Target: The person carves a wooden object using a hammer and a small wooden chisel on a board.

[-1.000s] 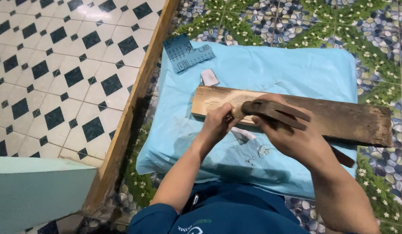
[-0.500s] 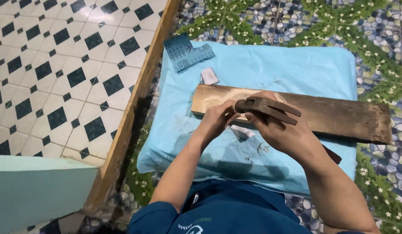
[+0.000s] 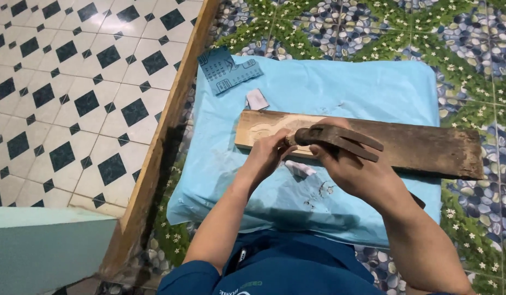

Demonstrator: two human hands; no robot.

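Note:
A long wooden plank [image 3: 422, 150] lies across a light blue cloth-covered cushion [image 3: 340, 87]. Its left end is pale and freshly scraped, the rest dark and rough. My right hand [image 3: 354, 175] grips a rusty claw hammer head [image 3: 332, 137] by the neck, claws pointing right, held just above the plank. My left hand [image 3: 266, 155] rests on the plank's near edge with fingertips pinched together right under the hammer's striking face; whatever they pinch is too small to see.
A blue sheet of sandpaper [image 3: 228, 70] and a small grey scrap [image 3: 257, 99] lie at the cushion's far left. A wooden floor strip [image 3: 165, 131] separates checkered tiles [image 3: 73, 98] from pebble-patterned flooring [image 3: 471, 43]. A pale green box edge [image 3: 45, 251] sits at the lower left.
The hammer head and both hands have shifted slightly left along the plank and a little away from me. The plank has stayed in place.

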